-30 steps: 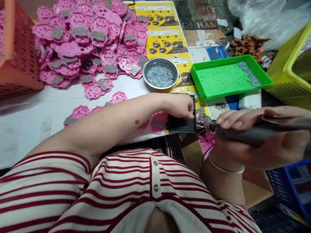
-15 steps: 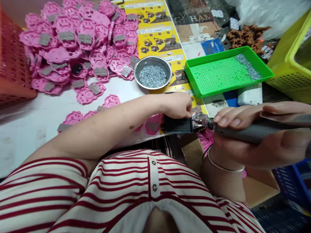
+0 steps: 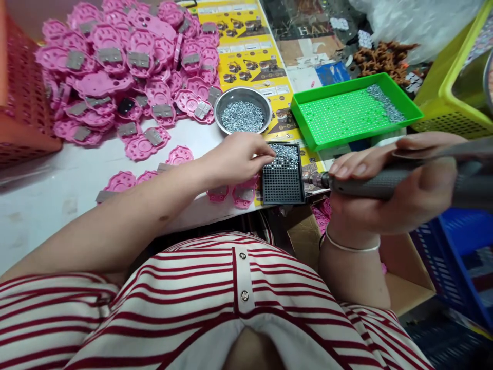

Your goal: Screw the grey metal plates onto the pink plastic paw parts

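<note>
My right hand point(image 3: 385, 200) is wrapped round a grey electric screwdriver point(image 3: 370, 182), its bit end point(image 3: 318, 179) pointing left just beside a small black tray point(image 3: 283, 191). A perforated grid fills the tray's near part, and small silvery screws point(image 3: 285, 155) are heaped at its far end. My left hand point(image 3: 242, 158) hovers at the tray's left edge. Its thumb and fingers are loosely bent with a slight gap, and nothing shows between them. Pink plastic casings point(image 3: 243, 195) with grey metal plates lie just below that hand, partly hidden by my forearm.
A large pile of pink casings point(image 3: 111, 77) stands at the back left beside an orange basket point(image 3: 29, 87). A metal bowl of screws point(image 3: 243, 115) sits beyond my left hand. To the right are a green tray point(image 3: 339, 136), a yellow crate point(image 3: 442, 97) and an open cardboard box point(image 3: 408, 277).
My left hand has drawn back left from the screwdriver's bit, uncovering the black tray and its screws. The screwdriver has shifted slightly left and up in view with my right hand.
</note>
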`<state>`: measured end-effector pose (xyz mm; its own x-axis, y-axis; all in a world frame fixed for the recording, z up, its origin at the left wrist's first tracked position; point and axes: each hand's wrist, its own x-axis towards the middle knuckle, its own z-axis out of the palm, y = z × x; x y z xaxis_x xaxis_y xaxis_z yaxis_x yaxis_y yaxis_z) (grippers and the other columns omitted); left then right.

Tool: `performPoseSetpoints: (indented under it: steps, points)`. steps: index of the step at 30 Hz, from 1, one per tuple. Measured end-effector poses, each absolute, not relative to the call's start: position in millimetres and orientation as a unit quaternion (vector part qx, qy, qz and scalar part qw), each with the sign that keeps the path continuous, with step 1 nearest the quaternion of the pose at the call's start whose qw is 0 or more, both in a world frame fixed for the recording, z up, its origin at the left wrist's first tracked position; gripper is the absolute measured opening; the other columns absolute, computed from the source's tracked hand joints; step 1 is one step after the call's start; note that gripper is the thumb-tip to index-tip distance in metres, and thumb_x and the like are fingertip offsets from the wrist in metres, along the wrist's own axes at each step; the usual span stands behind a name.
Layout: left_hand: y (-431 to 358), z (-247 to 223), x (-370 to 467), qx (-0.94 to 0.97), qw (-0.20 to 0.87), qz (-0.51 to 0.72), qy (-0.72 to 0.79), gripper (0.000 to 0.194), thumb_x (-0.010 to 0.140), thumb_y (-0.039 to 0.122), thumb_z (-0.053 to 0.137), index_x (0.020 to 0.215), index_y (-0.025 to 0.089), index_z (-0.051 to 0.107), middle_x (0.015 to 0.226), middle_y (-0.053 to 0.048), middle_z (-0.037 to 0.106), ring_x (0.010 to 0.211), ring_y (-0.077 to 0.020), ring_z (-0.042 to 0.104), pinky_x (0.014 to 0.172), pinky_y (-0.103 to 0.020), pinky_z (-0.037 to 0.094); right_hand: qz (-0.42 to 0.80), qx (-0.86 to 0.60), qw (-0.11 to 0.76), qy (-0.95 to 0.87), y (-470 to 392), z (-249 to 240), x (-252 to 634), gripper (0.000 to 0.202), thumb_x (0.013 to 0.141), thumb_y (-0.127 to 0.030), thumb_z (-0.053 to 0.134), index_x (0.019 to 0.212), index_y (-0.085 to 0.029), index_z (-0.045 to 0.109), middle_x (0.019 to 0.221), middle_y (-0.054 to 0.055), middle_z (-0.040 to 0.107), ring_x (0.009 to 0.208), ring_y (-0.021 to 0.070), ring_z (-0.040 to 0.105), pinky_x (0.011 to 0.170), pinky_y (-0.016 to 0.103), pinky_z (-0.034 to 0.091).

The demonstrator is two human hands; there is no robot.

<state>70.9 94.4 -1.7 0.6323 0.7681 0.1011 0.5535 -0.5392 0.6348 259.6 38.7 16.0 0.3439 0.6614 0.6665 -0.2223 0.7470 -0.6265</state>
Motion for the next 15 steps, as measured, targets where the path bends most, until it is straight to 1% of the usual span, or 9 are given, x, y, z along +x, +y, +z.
performPoseSetpoints:
  steps: [2,4,6,8,10,12,15]
  points:
    - [68.8,-16.8,41.6,0.843,0.212,0.244,0.430,0.027,0.096,0.032,0.057,0.107,0.022,0.079,0.110,-0.008,0.077,0.107,-0.0251,0.068,0.099,-0.044,0.049,0.259,-0.220,0.800,-0.494,46.2,13.7,249.6,0.012,0.089,-0.035,0.064,0.088,-0.024,0.069,0.052,-0.012,0.051,0.041,0.0020,0.048,0.042,0.015,0.047]
    - [41.1,-33.5,17.5,0.814,0.151,0.289,0.480,0.029,0.098,0.036,0.056,0.114,0.023,0.077,0.117,-0.009,0.076,0.114,-0.0278,0.066,0.105,-0.049,0.047,0.252,-0.220,0.802,-0.494,52.1,10.8,239.1,0.011,0.088,-0.033,0.066,0.088,-0.023,0.069,0.050,-0.012,0.049,0.040,0.0021,0.047,0.041,0.015,0.047]
    - [17.2,-48.1,0.9,0.802,0.127,0.297,0.502,0.033,0.097,0.039,0.060,0.122,0.024,0.073,0.124,-0.010,0.073,0.118,-0.0294,0.064,0.107,-0.052,0.046,0.251,-0.218,0.805,-0.492,55.6,8.2,229.4,0.011,0.086,-0.033,0.070,0.087,-0.022,0.070,0.050,-0.011,0.049,0.039,0.0022,0.046,0.041,0.015,0.047]
    - [1.3,-58.7,-8.9,0.795,0.109,0.290,0.522,0.039,0.095,0.043,0.062,0.128,0.024,0.069,0.128,-0.012,0.071,0.120,-0.0304,0.062,0.109,-0.052,0.045,0.253,-0.212,0.809,-0.486,56.3,6.5,220.5,0.012,0.084,-0.034,0.073,0.086,-0.022,0.071,0.048,-0.012,0.045,0.037,0.0021,0.044,0.038,0.015,0.045]
    - [-5.7,-65.0,-13.6,0.788,0.097,0.283,0.539,0.046,0.095,0.047,0.063,0.132,0.020,0.067,0.130,-0.014,0.068,0.122,-0.0314,0.060,0.111,-0.051,0.043,0.265,-0.200,0.809,-0.485,53.8,6.3,212.3,0.014,0.085,-0.039,0.070,0.085,-0.024,0.071,0.047,-0.011,0.041,0.036,0.0021,0.041,0.036,0.015,0.042]
    - [-6.1,-68.0,-15.6,0.785,0.092,0.277,0.546,0.053,0.093,0.053,0.064,0.133,0.018,0.067,0.132,-0.016,0.067,0.124,-0.0322,0.058,0.112,-0.051,0.040,0.294,-0.206,0.789,-0.498,48.5,7.1,205.0,0.016,0.089,-0.042,0.065,0.087,-0.027,0.071,0.052,-0.010,0.044,0.041,0.0018,0.044,0.041,0.016,0.045]
    - [-1.6,-68.5,-16.0,0.785,0.097,0.269,0.549,0.055,0.090,0.058,0.067,0.130,0.020,0.069,0.133,-0.014,0.067,0.124,-0.0324,0.057,0.112,-0.052,0.038,0.340,-0.219,0.747,-0.527,40.5,9.1,197.5,0.015,0.090,-0.041,0.063,0.090,-0.029,0.071,0.060,-0.010,0.052,0.050,0.0013,0.052,0.051,0.018,0.051]
